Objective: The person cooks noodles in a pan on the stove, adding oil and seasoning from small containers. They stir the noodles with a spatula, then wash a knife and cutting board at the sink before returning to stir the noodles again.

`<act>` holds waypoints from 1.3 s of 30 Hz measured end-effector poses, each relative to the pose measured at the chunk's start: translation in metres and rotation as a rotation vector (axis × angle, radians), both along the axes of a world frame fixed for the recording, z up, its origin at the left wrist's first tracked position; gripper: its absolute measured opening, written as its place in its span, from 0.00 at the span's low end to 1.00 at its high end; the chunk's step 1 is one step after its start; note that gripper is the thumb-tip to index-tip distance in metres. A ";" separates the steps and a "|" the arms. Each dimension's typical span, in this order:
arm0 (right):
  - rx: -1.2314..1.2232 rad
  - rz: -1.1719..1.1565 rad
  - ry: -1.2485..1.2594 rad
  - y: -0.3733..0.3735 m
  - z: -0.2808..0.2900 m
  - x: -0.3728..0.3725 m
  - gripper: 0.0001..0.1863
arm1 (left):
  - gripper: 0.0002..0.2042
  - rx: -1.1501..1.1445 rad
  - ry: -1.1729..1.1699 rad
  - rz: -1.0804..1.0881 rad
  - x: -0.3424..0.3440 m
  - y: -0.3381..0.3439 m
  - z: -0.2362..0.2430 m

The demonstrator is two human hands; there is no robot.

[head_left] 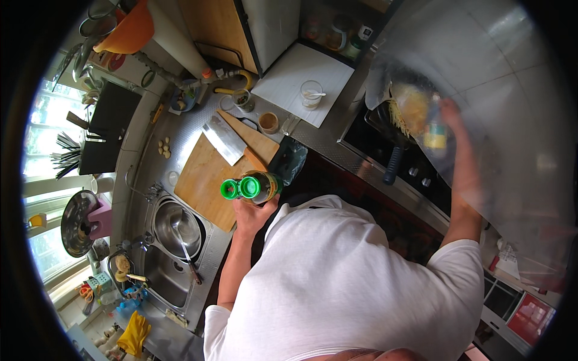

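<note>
The left hand (254, 218) is raised in front of the torso with its forearm angled up from the lower edge, fingers curled firmly around a dark bottle (264, 183) beside the near edge of the cutting board (201, 180). The bottle's glossy green plastic cap (249, 187) stands flipped open, its round lid out to the left; an orange-yellow label shows on the body, its print too slanted to read. The right arm stretches far forward, elbow bent outward, behind a hazy, see-through surface. The right hand (450, 112) is partly curled at the upper side of a second bottle (435, 137) over the stove (424, 174), but the haze leaves me unable to tell whether it grips it. That bottle has a yellow label with a green band, its lettering blurred. Beside it a dark pan with a ribbed black handle (394, 163) holds pale yellow shreds (398, 118). On the dimpled steel desk (188, 125), a broad shiny cleaver (226, 141) with a wooden handle lies across the smooth, light-wood cutting board, near small rounded cream-coloured pieces (164, 147). A clear glass jar (311, 95) stands on a white panel (330, 67).
</note>
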State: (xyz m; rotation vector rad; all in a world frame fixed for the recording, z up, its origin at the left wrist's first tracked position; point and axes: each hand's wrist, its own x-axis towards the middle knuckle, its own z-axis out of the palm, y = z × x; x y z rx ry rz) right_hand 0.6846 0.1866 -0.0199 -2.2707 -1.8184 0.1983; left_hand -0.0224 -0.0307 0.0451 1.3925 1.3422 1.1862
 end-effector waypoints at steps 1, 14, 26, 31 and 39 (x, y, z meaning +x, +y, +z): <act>0.051 0.011 -0.032 -0.003 -0.009 0.013 0.19 | 0.20 -0.006 -0.023 0.019 0.002 0.001 0.002; -0.164 -0.018 -0.053 -0.081 0.029 -0.007 0.28 | 0.21 -0.019 0.052 -0.164 -0.002 0.022 0.009; 0.015 -0.053 -0.026 -0.088 0.032 -0.014 0.22 | 0.19 0.044 0.010 -0.128 -0.006 0.034 0.004; 0.230 -0.117 0.114 -0.093 0.055 -0.032 0.21 | 0.20 0.003 0.037 -0.124 -0.018 0.029 0.001; 0.424 -0.160 0.441 -0.104 0.117 -0.147 0.14 | 0.17 0.023 0.078 -0.103 -0.034 0.029 -0.002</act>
